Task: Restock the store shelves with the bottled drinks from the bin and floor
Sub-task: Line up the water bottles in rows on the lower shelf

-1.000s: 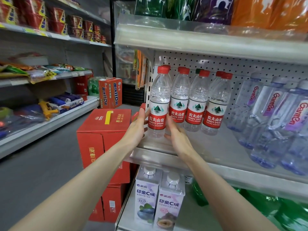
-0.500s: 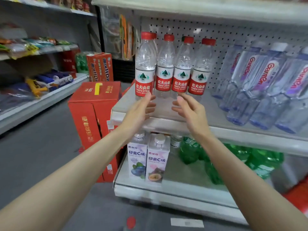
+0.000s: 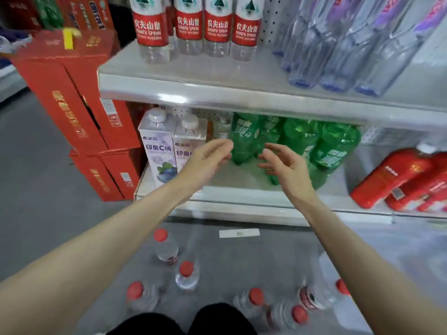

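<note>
Several red-capped water bottles stand or lie on the grey floor near my knees, among them one (image 3: 166, 247) furthest forward and another (image 3: 187, 274) just behind it. More of the same red-labelled bottles (image 3: 151, 32) stand in a row on the upper shelf (image 3: 217, 93). My left hand (image 3: 208, 160) and my right hand (image 3: 285, 165) hover empty in front of the lower shelf, fingers loosely spread, palms facing each other, touching nothing.
Stacked red cartons (image 3: 79, 112) stand left of the shelving. The lower shelf holds juice cartons (image 3: 157, 146), green bottles (image 3: 302, 141) and red bottles (image 3: 391, 175). Clear purple-labelled bottles (image 3: 338, 44) fill the upper shelf's right. A paper strip (image 3: 239, 233) lies on the floor.
Both hands have let go of the water bottle on the upper shelf and dropped in front of the lower shelf. The view has tilted down, bringing the floor bottles into sight.
</note>
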Demonstrator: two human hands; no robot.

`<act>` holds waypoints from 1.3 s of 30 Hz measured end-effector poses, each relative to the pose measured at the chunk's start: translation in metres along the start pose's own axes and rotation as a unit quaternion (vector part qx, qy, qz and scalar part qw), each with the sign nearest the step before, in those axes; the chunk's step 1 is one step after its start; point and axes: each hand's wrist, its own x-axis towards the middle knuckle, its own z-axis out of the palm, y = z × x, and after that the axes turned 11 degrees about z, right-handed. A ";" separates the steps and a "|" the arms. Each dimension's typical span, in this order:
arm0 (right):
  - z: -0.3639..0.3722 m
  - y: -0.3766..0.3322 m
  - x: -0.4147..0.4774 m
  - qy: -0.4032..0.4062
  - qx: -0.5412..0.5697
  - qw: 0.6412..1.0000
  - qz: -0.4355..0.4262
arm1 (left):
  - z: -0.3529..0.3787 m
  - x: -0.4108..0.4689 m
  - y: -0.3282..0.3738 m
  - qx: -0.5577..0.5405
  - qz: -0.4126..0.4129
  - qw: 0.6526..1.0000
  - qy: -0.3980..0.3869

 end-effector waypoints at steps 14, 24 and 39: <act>-0.028 0.138 -0.088 -0.057 -0.048 0.980 0.187 | 0.044 -0.069 -0.103 0.121 -0.119 0.964 -0.204; -0.020 0.176 -0.123 -0.223 -0.101 0.925 0.290 | 0.045 -0.087 -0.120 0.123 -0.157 0.954 -0.222; -0.013 0.183 -0.115 -0.181 -0.171 0.938 0.242 | 0.035 -0.089 -0.112 0.092 -0.181 0.964 -0.174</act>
